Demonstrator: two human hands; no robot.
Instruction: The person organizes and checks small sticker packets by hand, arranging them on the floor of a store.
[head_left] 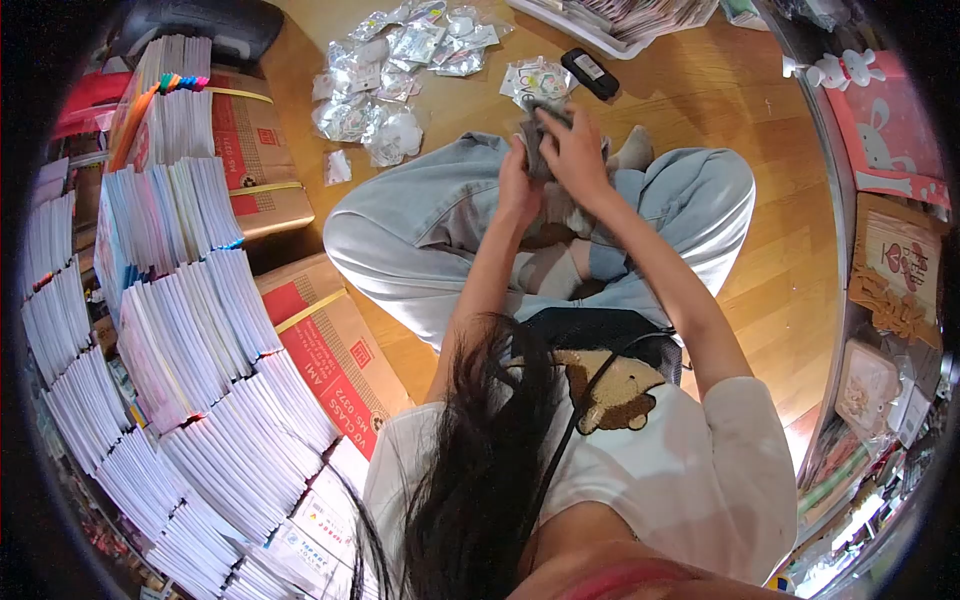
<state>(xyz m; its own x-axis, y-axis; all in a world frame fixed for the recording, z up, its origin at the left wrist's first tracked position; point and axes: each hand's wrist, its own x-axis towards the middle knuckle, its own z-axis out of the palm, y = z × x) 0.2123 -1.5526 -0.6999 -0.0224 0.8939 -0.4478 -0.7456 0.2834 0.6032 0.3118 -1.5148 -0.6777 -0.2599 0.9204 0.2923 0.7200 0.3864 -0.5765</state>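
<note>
I sit cross-legged on a wooden floor in light jeans. Both hands are raised together over my knees. My right hand [578, 150] grips a small grey object [541, 150] from above, fingers curled over its top. My left hand [517, 185] holds the same grey object from the left and below. What the object is cannot be told; it looks soft and dark grey. Just beyond my hands on the floor lie a small packet with a round sticker design [535, 80] and a black device [590, 73].
Several clear plastic packets [385, 85] are scattered on the floor ahead left. Tall stacks of thin white booklets [190, 330] and cardboard boxes [335, 350] fill the left. A white tray of items [620, 25] sits at top. Shelves with packaged goods [895, 250] line the right.
</note>
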